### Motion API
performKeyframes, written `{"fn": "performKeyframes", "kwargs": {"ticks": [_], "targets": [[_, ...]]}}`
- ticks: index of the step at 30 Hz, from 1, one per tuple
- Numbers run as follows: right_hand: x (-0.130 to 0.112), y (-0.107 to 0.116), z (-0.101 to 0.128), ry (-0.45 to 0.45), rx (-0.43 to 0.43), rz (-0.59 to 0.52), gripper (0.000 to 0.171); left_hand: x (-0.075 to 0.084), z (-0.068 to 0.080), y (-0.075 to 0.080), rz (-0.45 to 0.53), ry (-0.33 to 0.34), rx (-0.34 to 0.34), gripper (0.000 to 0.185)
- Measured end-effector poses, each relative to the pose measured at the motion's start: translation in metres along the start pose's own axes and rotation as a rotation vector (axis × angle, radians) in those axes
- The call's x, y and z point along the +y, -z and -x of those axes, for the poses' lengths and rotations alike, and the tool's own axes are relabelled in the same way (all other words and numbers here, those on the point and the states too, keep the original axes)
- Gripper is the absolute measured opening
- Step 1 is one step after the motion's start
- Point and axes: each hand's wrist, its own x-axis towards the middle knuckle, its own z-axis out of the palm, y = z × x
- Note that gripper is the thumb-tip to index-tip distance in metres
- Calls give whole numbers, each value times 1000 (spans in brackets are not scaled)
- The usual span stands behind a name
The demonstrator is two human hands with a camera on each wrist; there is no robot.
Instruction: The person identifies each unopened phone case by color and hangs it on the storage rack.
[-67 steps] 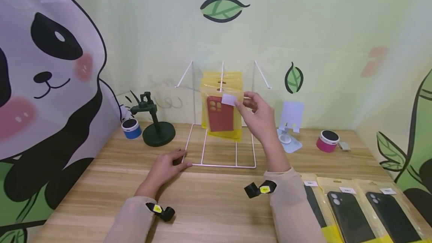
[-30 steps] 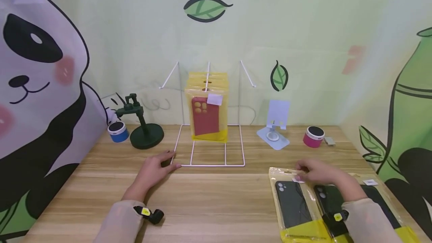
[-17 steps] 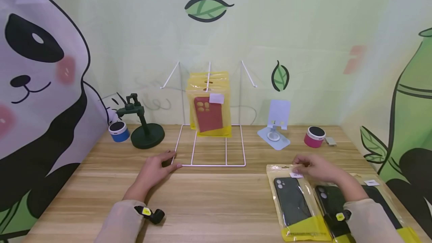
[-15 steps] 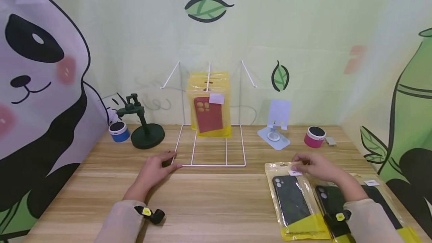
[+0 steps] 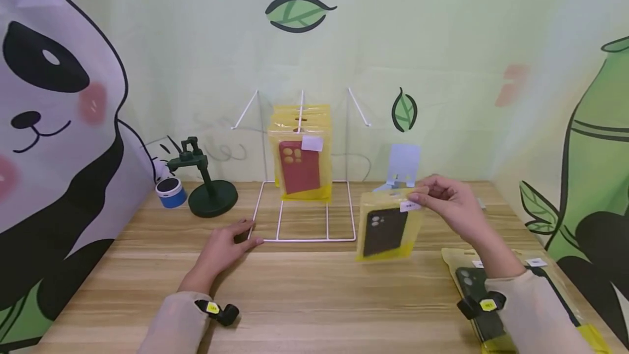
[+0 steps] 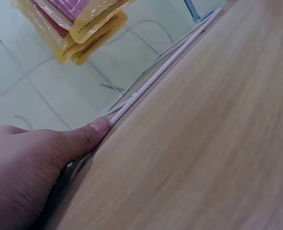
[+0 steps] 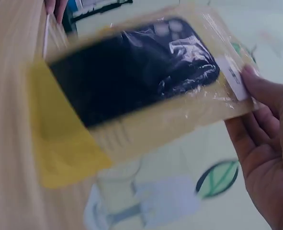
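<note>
Now: a black case in the air, rack held down

Right hand pinches the top corner of a yellow bag with a black case, thumb and fingers closed on it beside its white label. The bag hangs clear of the desk, just right of the white wire rack. Left hand lies flat on the desk, fingers relaxed, thumb tip against the rack's front left corner.

On the rack's middle hook hang yellow bags, a red case in front. More bagged black cases lie well right of the rack.

This looks like the carrying step: picked up, not yet hung. The next move would call for lining the bag's top hole with a hook and sliding it on.
</note>
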Motion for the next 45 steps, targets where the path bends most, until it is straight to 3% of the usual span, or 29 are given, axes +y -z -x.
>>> {"fn": "performKeyframes", "kwargs": {"ticks": [6,12,15,22,30,45], "targets": [[-39,-9,-36,88,107,-56,18,0,0,1,2,4,-2,64],[-68,-13,-61,75,136,64,22,1,-1,1,3,1,-1,64],[-75,-15,-68,68,133,71,23,1,-2,1,5,6,-9,64],[-81,-18,-80,87,153,70,26,2,-4,3,5,5,-1,63],[-81,-18,-88,29,182,99,31,2,-3,2,3,-3,1,64],[-64,-22,-113,16,207,271,28,-2,-1,1,12,4,0,65]]}}
